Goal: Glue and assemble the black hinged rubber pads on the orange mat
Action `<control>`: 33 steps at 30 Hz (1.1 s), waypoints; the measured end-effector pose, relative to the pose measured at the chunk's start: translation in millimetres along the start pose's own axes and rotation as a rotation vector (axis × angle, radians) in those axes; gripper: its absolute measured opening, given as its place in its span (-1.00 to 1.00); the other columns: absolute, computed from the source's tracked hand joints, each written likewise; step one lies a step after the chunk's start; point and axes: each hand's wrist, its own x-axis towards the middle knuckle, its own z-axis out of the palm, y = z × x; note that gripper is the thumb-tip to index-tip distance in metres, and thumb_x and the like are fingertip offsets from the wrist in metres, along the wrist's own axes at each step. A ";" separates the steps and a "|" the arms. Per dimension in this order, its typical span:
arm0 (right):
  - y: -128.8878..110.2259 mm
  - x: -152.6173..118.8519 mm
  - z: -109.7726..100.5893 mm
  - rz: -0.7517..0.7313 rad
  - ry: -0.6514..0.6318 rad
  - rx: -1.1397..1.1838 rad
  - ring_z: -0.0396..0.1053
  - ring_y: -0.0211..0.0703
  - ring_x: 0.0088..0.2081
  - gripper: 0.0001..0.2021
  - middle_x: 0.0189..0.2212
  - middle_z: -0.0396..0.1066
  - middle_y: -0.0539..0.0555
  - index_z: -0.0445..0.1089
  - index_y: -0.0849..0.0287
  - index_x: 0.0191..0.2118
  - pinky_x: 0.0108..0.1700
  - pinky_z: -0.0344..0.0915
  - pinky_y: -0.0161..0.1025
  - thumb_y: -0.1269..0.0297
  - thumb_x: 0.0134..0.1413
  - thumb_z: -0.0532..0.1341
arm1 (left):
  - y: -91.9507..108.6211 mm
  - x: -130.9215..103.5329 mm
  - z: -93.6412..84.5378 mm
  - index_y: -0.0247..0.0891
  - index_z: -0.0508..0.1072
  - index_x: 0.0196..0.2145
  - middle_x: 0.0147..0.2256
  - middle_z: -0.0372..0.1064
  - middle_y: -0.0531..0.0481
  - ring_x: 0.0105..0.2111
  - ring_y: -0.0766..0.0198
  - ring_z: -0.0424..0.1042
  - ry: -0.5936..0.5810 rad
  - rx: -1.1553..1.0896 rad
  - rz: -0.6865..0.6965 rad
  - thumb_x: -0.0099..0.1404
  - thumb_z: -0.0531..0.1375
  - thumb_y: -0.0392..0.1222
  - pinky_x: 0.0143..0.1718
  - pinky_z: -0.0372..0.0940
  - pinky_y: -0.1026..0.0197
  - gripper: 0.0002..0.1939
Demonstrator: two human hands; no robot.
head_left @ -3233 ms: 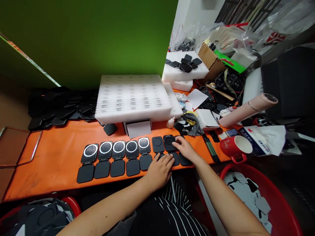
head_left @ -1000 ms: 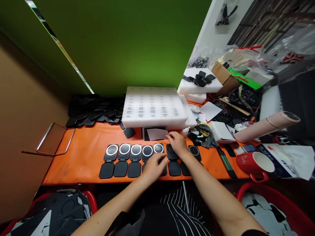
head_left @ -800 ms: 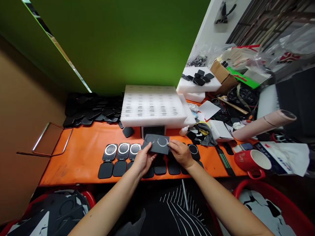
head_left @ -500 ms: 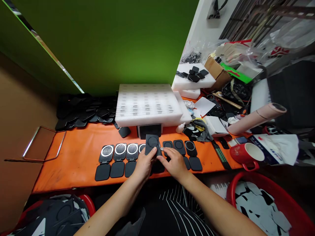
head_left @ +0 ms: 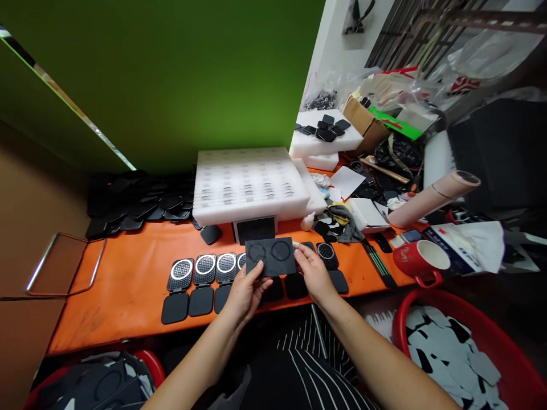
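Observation:
A dark rectangular sheet (head_left: 270,259) with two round outlines is held up over the orange table (head_left: 123,279). My left hand (head_left: 247,290) grips its lower left part, thumb on top and fingers beneath. At the sheet's right edge, my right hand (head_left: 314,274) has thumb and forefinger pinched together, with a small pale piece at the fingertips. Behind and below the sheet, black hinged pads stand in a row; those at the left carry a white ring (head_left: 180,267) on a mesh square, with a plain black square (head_left: 175,308) in front. The sheet and hands cover the row's middle.
A white foam block (head_left: 252,182) stands behind the row, with black pieces (head_left: 141,205) piled left of it. At the right are a red mug (head_left: 408,259), a pink tumbler (head_left: 431,199) and cloths. Red tubs of scraps (head_left: 453,347) flank me below the table.
The sheet has turned from upright to lengthwise and now shows both round outlines. My right hand has moved to its right edge. The whole view has shifted slightly.

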 end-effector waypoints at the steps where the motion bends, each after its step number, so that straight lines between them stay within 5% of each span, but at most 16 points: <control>1: -1.5 0.2 -0.2 0.045 -0.026 0.045 0.41 -0.04 -0.19 -0.59 -0.25 0.47 0.12 0.37 0.16 -0.13 -0.22 0.37 -0.15 -0.02 -0.03 0.21 | -0.9 -0.4 -0.4 -0.29 0.44 -0.31 -0.44 0.48 0.03 -0.57 0.37 0.44 0.000 0.007 -0.004 0.06 0.32 -0.29 -0.52 0.39 0.36 -0.79; 6: -8.2 -10.5 8.7 0.186 0.037 0.243 0.30 -0.27 -0.56 -0.63 -0.56 0.35 -0.06 0.32 0.14 -0.36 -0.57 0.24 -0.35 0.01 -0.26 0.35 | -7.6 -6.7 2.2 -0.26 0.44 -0.19 -0.26 0.50 -0.02 -0.29 0.23 0.49 -0.086 -0.048 0.043 0.07 0.32 -0.23 -0.25 0.40 0.22 -0.69; 9: -8.7 -18.6 13.1 0.248 0.040 0.333 0.26 -0.33 -0.58 -0.62 -0.57 0.31 -0.10 0.26 0.13 -0.39 -0.58 0.23 -0.39 0.03 -0.28 0.36 | -9.0 -11.4 6.5 -0.24 0.40 -0.07 -0.11 0.46 -0.06 -0.04 0.10 0.39 -0.185 -0.061 0.082 0.08 0.30 -0.23 -0.01 0.28 0.08 -0.58; 13: -5.8 -28.9 14.0 0.293 0.104 0.403 0.25 -0.35 -0.59 -0.62 -0.59 0.25 -0.15 0.19 0.10 -0.39 -0.53 0.29 -0.38 0.04 -0.26 0.35 | -7.8 -11.2 12.6 -0.24 0.39 -0.01 -0.02 0.40 -0.11 0.06 0.04 0.30 -0.305 -0.100 0.098 0.14 0.22 -0.10 0.08 0.19 0.01 -0.56; 16: -6.3 -32.2 9.2 0.268 -0.082 0.238 0.29 -0.29 -0.57 -0.68 -0.60 0.26 -0.12 0.21 0.10 -0.41 -0.51 0.30 -0.34 0.02 -0.16 0.29 | -5.0 -7.0 17.2 -0.27 0.38 0.01 0.00 0.38 -0.13 0.09 0.04 0.26 -0.311 -0.130 0.049 0.22 0.16 -0.07 0.13 0.13 0.00 -0.57; 19: -17.7 -12.0 -15.6 0.023 -0.210 -0.249 0.39 -0.14 -0.39 -0.77 -0.48 0.39 0.01 0.33 0.12 -0.38 -0.34 0.35 -0.21 0.05 0.01 0.17 | 4.6 -3.6 19.2 -0.29 0.34 0.08 0.00 0.39 -0.13 0.11 0.08 0.24 -0.271 -0.174 0.011 0.28 0.09 -0.15 0.17 0.07 0.03 -0.58; 22: -35.1 40.9 -64.4 -0.291 0.231 -0.777 0.33 0.00 -0.11 -0.77 -0.24 0.43 0.18 0.38 0.17 -0.28 -0.03 0.22 -0.05 0.20 0.15 0.03 | 19.1 -5.1 16.0 -0.29 0.30 0.12 -0.02 0.40 -0.11 0.10 0.10 0.25 -0.293 -0.198 -0.009 0.24 0.07 -0.28 0.19 0.05 0.07 -0.53; 24: -42.8 81.9 -99.6 -0.288 0.430 -1.023 0.15 0.09 0.11 -0.77 0.02 0.29 0.29 0.36 0.24 -0.16 0.11 0.05 0.02 0.31 0.08 0.08 | 27.0 -9.6 11.9 -0.31 0.30 0.12 -0.02 0.40 -0.14 0.09 0.05 0.26 -0.340 -0.198 -0.033 0.23 0.08 -0.25 0.17 0.07 0.02 -0.52; 26: -45.7 114.5 -127.6 -0.199 0.455 -1.178 -0.05 0.18 0.22 -0.76 0.12 0.18 0.29 0.37 0.24 -0.19 0.16 -0.10 0.11 0.36 -0.05 0.19 | 30.9 -15.5 7.6 -0.34 0.30 0.12 -0.02 0.40 -0.19 0.08 -0.03 0.27 -0.374 -0.201 -0.050 0.25 0.09 -0.06 0.14 0.11 -0.05 -0.49; 29: -47.4 136.3 -153.3 -0.210 0.507 -1.120 0.10 0.16 0.12 -0.88 -0.06 0.33 0.29 0.38 0.23 -0.33 0.11 -0.06 0.11 0.43 -0.06 0.15 | 30.6 -22.6 2.1 -0.24 0.26 0.15 0.00 0.37 -0.20 0.05 -0.09 0.29 -0.358 -0.210 -0.037 0.21 0.04 0.25 0.08 0.17 -0.11 -0.31; 33: -59.5 126.8 -174.7 -0.312 0.683 -0.856 0.28 0.08 -0.12 -0.79 -0.25 0.37 0.26 0.31 0.22 -0.20 -0.07 0.11 0.05 0.28 0.08 0.03 | 25.8 -23.0 -3.1 -0.03 0.15 0.20 0.05 0.33 -0.12 0.02 -0.04 0.34 -0.331 -0.207 -0.013 0.19 -0.02 0.36 0.05 0.19 -0.12 -0.29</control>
